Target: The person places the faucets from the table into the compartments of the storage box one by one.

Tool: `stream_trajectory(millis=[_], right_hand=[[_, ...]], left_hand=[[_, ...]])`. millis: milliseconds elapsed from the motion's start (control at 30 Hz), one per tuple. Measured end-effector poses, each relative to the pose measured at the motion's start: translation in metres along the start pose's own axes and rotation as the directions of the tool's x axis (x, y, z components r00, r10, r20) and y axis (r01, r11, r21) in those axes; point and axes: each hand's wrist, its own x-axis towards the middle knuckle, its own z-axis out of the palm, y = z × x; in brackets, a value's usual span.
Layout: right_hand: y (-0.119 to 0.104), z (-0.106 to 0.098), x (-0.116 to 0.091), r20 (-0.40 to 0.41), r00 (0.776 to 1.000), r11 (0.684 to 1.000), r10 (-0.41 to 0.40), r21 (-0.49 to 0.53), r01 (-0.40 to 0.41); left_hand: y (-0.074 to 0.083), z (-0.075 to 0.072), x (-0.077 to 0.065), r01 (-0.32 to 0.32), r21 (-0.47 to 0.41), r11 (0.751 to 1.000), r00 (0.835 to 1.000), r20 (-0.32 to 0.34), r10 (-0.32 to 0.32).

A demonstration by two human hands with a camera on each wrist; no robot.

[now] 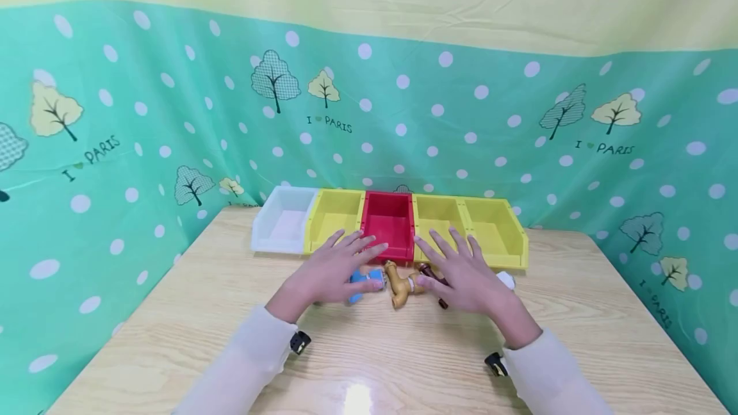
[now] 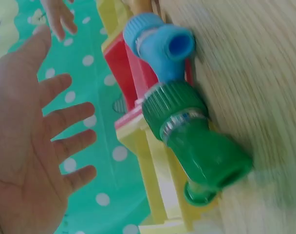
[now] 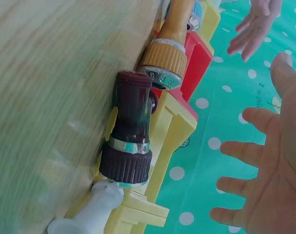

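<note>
My left hand hovers with spread fingers over the left end of a row of pipe-shaped plastic pieces with ribbed collars. Beneath and beside it are a blue piece and a green piece; in the head view that hand hides the green one. Likewise spread, palm down, my right hand is over a dark brown piece and a white piece. Between both hands lies a tan piece on the table. Both wrist views show bare palms with nothing held.
Behind the pieces stands a row of joined bins: a white bin, a red bin and several yellow ones, such as the rightmost yellow bin. A wooden table carries everything. A green dotted curtain hangs close behind and at both sides.
</note>
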Motion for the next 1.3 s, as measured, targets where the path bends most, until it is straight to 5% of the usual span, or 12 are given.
stream_trajectory(millis=[333, 533, 667, 833, 1167, 1300], right_hand=[[0.016, -0.006, 0.0, 0.048, 0.998, 0.999, 0.029, 0.03, -0.031], [0.024, -0.006, -0.007, 0.04, 0.999, 1.0, 0.006, 0.004, -0.006], [0.03, -0.007, -0.011, 0.024, 1.0, 1.0, -0.007, -0.026, 0.008], [0.042, -0.006, -0.018, 0.003, 0.999, 0.996, -0.044, -0.083, 0.044], [0.076, -0.003, -0.037, 0.007, 0.99, 0.982, -0.139, -0.125, 0.139], [0.085, -0.002, -0.041, 0.031, 0.982, 0.976, -0.185, -0.108, 0.187]], left_hand=[[-0.037, 0.002, -0.004, 0.081, -0.067, 0.994, 0.99, -0.111, -0.089], [-0.071, 0.007, -0.012, 0.211, -0.138, 0.968, 0.952, -0.196, -0.235], [-0.092, 0.005, -0.02, 0.284, -0.189, 0.94, 0.909, -0.26, -0.327], [-0.116, 0.004, -0.031, 0.409, -0.205, 0.889, 0.82, -0.345, -0.457], [-0.148, 0.009, -0.049, 0.543, -0.326, 0.774, 0.695, -0.342, -0.632], [-0.159, 0.011, -0.058, 0.542, -0.419, 0.729, 0.67, -0.307, -0.675]])
